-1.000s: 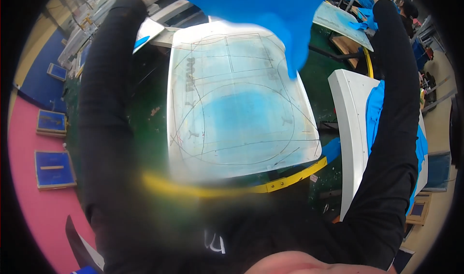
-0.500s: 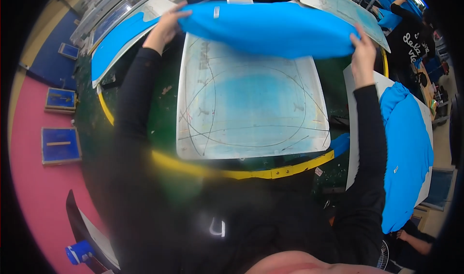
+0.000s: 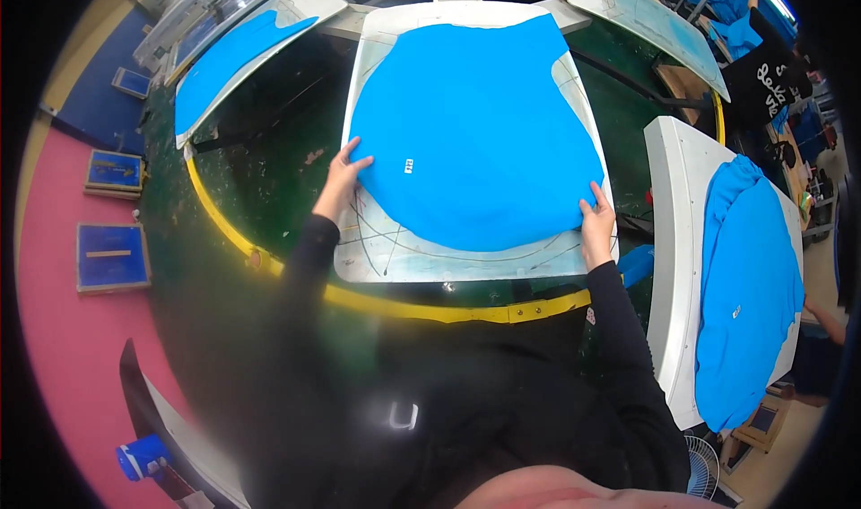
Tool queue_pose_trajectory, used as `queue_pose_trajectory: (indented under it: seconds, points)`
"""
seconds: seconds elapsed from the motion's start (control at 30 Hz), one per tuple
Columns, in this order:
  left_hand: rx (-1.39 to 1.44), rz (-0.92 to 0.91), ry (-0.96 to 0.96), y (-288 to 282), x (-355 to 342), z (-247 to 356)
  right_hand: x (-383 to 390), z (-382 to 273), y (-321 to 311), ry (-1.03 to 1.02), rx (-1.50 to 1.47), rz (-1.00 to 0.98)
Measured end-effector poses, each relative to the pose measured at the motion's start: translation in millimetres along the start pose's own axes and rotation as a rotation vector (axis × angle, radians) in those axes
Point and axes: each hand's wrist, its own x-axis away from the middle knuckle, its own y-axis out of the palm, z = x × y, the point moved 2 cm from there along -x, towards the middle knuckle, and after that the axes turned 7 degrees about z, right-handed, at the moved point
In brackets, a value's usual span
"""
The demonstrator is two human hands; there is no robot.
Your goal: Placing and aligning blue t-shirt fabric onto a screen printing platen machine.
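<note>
— So, what's on the floor, biggest first?

— Item one: dark green carousel bed (image 3: 260,150) with a yellow rim band (image 3: 421,307) curving along its near edge. Item two: white printing board (image 3: 377,249), centre, marked with curved pen lines. Item three: blue fabric piece (image 3: 475,123), spread flat over that board, covering most of it, rounded lower edge facing the person.

— And the neighbouring stations?

— Right-hand white board (image 3: 668,267), carrying another blue garment (image 3: 749,294), bunched at its top. Upper left, a third board (image 3: 296,7) with a blue piece (image 3: 224,56) lying along it. Two blue framed panels (image 3: 112,258) on the pink floor (image 3: 63,348), far left. Small blue cup (image 3: 143,460), lower left.

— Hands?

— Left hand (image 3: 341,177): fingers spread flat, tips resting on the fabric's left edge, palm lying on bare board just outside it. Right hand (image 3: 596,222): at the lower right edge of the fabric, fingers curled over the hem, thumb beside it; whether they pinch the cloth or only press it, I cannot tell.

— Anything smaller?

— A tiny white label (image 3: 408,165) on the fabric, just right of the left fingertips.
</note>
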Motion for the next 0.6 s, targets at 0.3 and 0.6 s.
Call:
queue_pose_trajectory:
  seconds: [0.3, 0.6]
  points:
    - [-0.329, 0.023, 0.144, 26, 76, -38, -35, 7, -1, -0.191, 0.28, -0.037]
    - [-0.327, -0.004, 0.048, 7, 112, -16, 7, 7, -26, -0.17, 0.117, -0.069]
